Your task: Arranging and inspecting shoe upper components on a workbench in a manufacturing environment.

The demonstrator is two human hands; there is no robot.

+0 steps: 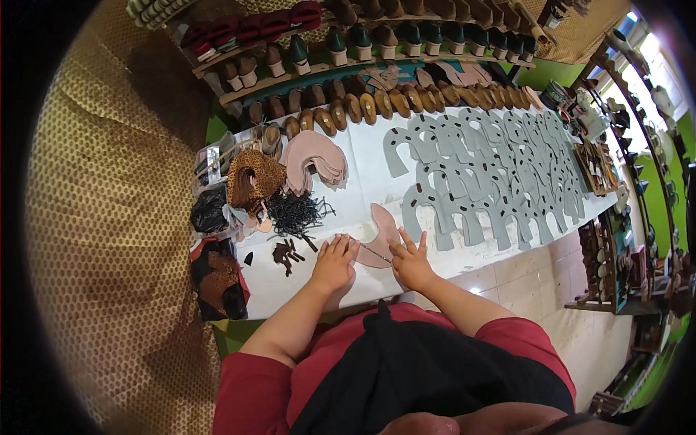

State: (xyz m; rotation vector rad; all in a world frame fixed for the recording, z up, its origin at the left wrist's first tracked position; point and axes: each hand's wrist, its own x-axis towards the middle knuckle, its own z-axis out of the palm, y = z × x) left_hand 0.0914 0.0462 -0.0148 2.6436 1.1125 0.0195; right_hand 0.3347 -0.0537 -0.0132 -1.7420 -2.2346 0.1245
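A curved, pale pink upper piece (383, 230) lies on the white table between my hands. Across its near part runs a thin dark strip (375, 254). My left hand (336, 264) rests at the piece's left side, fingers stretched forward and open. On the other side, my right hand (412, 262) has its fingers spread over the piece's right edge. Left of my left hand are a few dark brown strips (286, 255), and beyond them a heap of short black strips (296, 214).
Grey horseshoe-shaped pieces with small dark tabs (500, 174) cover the right of the table. Stacked pink pieces (313, 156) and leopard-print pieces (255, 176) lie at the left. Brown shoe lasts (366, 109) line the back, below shelves of shoes (362, 42).
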